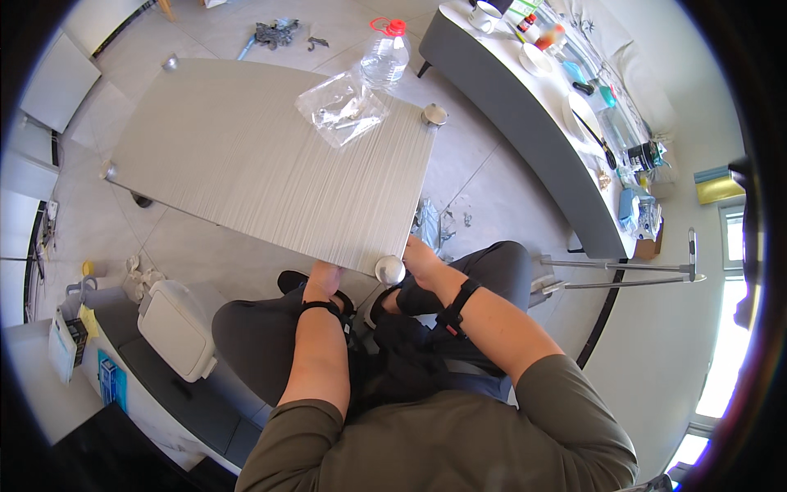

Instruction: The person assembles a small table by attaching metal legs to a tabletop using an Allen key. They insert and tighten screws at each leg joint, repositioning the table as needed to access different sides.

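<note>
A grey, finely striped tabletop (254, 156) with a round metal knob at each corner stretches in front of me. Its nearest knob (389, 270) lies between my hands. My left hand (325, 275) reaches under the near edge, left of that knob, and the tabletop hides its fingers. On the other side, my right hand (420, 257) is at the right edge close to the same corner, its fingers also out of sight. What either hand grips cannot be seen. A clear plastic bag (343, 108) with small metal parts rests on the tabletop's far right part.
A large clear bottle (385, 57) with a red cap stands by the far edge. At right runs a curved grey cabinet (508, 115) loaded with bowls and bottles. A white lidded bin (176, 328) is at left. Crumpled grey plastic (277, 33) lies on the floor.
</note>
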`<state>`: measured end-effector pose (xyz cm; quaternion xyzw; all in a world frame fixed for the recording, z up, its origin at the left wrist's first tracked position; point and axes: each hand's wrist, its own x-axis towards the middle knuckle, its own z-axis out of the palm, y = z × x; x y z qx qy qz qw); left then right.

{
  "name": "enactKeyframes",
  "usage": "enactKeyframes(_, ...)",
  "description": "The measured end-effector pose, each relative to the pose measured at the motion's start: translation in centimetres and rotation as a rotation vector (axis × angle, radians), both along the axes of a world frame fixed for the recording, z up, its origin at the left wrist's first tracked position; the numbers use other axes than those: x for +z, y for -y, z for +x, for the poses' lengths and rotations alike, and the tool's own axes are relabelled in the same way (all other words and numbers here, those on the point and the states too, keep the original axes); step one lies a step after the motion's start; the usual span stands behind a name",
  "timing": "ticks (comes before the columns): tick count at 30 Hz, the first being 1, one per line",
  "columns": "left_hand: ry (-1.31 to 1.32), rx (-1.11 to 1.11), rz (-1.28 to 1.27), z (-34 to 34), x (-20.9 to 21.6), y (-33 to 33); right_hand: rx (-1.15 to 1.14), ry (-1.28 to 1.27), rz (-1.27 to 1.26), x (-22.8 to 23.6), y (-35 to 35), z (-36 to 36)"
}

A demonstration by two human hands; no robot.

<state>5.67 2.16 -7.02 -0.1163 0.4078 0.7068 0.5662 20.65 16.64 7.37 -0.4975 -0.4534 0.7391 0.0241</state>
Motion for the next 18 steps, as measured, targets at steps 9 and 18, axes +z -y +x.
enactKeyframes(9,0.066,0.003,0.053,-0.6,2.6,0.1,-0.271,-0.164,-0.210,1.3,1.0,-2.8)
enactKeyframes(18,0.055,-0.005,0.058,0.3,3.1,-1.2,-0.223,-0.223,-0.184,-0.5,-1.5,-2.7)
